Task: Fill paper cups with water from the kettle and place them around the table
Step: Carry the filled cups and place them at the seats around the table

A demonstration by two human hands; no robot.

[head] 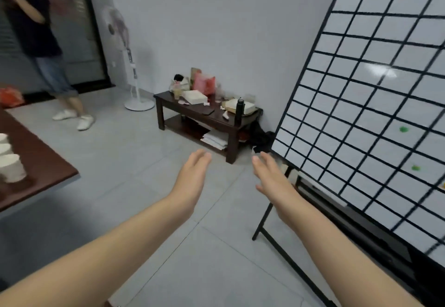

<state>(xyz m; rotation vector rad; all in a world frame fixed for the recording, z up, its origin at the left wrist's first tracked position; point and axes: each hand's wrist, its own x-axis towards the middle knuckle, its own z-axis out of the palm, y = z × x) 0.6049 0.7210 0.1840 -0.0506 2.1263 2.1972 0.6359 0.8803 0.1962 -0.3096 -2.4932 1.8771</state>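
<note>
The left hand (pixel 192 179) and right hand (pixel 272 181) were held over the tiled floor (pixel 120 150) — fingers straight, together, empty; paper cups (pixel 12 167) were seen well left of the fingers.

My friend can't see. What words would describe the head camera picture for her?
Two bare, open hands, left hand and right hand, reach out empty above a grey tiled floor. White paper cups stand on a brown table at the far left; a black-gridded whiteboard stands at right.

Even, moderately bright indoor light; soft glare patch on the gridded whiteboard (pixel 378 72), faint shadow on the floor (pixel 115 152) beneath the counter (pixel 48 162). Motion blur throughout, strongest at left edge: paper cups (pixel 10 167) and standing person (pixel 36 29) smeared. Wide-angle bowing of whiteboard lines at right.
</note>
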